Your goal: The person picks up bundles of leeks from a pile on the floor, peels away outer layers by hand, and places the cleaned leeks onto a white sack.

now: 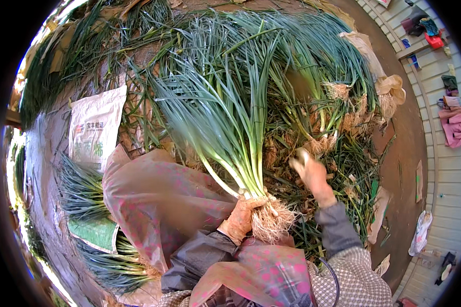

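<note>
My left hand (243,217) is closed around the lower stems of a bunch of scallions (248,153). Their long green leaves fan up and away, and their pale, stringy roots (274,222) hang out to the right of my fist. To the right of that bunch, my right hand (312,176) is raised over the loose leaf litter with its fingers drawn together. Something pale and blurred shows at its fingertips; I cannot make out what it is. Just beyond this hand lie more scallions (325,135), roots toward me.
A large heap of scallions (302,41) spreads across the far side. Dry trimmings (353,189) cover the ground at right. A white printed sack (96,128) stands at left, above smaller bundles (82,187) and a green sack (92,234). Spotted plastic sheeting (164,194) covers my lap.
</note>
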